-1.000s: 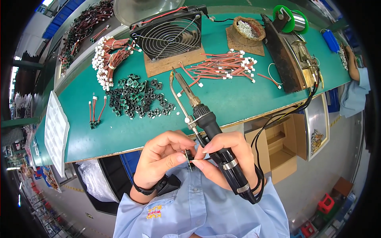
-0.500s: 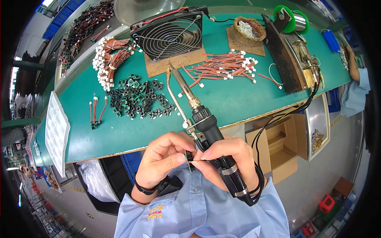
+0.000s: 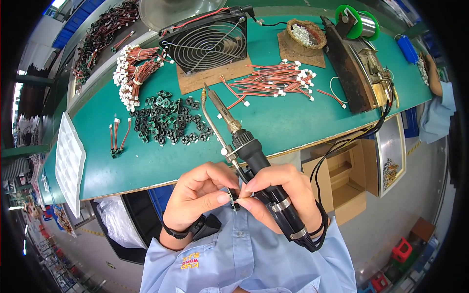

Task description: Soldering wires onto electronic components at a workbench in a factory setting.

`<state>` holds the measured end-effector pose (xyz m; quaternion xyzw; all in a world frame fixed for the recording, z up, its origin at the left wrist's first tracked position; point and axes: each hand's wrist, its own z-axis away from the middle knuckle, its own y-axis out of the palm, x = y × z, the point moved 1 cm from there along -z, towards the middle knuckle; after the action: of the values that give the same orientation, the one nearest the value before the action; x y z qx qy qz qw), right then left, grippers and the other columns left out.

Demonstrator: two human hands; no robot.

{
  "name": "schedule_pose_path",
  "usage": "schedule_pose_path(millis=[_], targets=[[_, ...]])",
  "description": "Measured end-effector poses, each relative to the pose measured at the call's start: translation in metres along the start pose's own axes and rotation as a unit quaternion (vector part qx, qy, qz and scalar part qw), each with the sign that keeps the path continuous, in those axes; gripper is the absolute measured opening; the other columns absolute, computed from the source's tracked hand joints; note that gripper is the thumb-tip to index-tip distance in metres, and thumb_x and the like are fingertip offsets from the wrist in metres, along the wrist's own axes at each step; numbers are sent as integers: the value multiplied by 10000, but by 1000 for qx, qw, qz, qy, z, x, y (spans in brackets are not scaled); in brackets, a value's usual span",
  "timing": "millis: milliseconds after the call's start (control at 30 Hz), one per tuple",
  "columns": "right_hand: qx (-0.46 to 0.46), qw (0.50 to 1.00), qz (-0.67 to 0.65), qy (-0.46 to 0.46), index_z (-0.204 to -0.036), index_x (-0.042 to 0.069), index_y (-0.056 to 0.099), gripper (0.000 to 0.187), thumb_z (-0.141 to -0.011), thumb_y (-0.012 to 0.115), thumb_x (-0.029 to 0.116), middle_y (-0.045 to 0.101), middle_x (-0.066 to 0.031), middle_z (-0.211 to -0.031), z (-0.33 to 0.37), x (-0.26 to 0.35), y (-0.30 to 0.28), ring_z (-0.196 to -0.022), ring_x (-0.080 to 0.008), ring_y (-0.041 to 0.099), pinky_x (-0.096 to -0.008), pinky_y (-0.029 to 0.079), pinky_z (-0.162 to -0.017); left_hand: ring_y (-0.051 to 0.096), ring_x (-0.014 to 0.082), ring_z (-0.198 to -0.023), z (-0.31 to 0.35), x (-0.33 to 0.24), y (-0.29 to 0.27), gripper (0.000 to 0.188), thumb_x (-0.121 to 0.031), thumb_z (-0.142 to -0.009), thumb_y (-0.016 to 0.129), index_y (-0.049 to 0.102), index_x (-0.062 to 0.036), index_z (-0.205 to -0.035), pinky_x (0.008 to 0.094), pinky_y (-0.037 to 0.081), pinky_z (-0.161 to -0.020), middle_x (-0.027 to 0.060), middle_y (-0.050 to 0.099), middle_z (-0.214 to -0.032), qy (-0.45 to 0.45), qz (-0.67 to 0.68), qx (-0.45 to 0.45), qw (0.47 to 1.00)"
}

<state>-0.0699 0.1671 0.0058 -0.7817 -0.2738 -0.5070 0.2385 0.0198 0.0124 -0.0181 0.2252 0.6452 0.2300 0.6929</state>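
Between thumb and fingers, my left hand (image 3: 199, 196) pinches a small dark circuit board (image 3: 233, 201) in front of my shirt. My right hand (image 3: 289, 193) is wrapped round the black handle of a soldering iron (image 3: 254, 152), which carries a thin metal tube (image 3: 211, 122) along its side. The iron's tip points up and away over the bench, apart from the board. My right fingertips meet the board's edge; whether they also hold a wire end there is too small to tell. Beyond my hands lies a pile of small black-and-green boards (image 3: 168, 119).
Red-and-black wires with white connectors (image 3: 273, 82) lie mid-bench, and bundled ones (image 3: 137, 73) lie left. A fan (image 3: 207, 46) stands behind. A solder spool (image 3: 364, 24), a bowl of white pieces (image 3: 305, 35) and a white tray (image 3: 70, 163) flank them. Cables (image 3: 337, 151) hang right.
The soldering iron has shifted slightly left and its tip sits a little further left. Both hands stay close together at the circuit board, with only small finger movements.
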Motion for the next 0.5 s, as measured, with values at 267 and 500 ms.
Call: schedule_pose_path(millis=[267,500], targets=[[30,998,53,7,-994,51,494,370,-712,719,-30,636,-92,-822,-4,0,-8,-705,-165,638,-269,494,-627,536,174,-948,-4,-1,9,141,25,-853,529,482,-9,-982,307,403,-860,119,546,-982,24,-36,-19,999],[-79,988,130,23,-1002,16,550,333,-711,711,16,620,-89,-853,1,-9,-6,-656,-223,591,-332,474,-652,560,192,-965,-8,5,10,137,30,-849,516,439,-22,-950,326,416,-866,162,588,-1000,70,-79,-70,992]])
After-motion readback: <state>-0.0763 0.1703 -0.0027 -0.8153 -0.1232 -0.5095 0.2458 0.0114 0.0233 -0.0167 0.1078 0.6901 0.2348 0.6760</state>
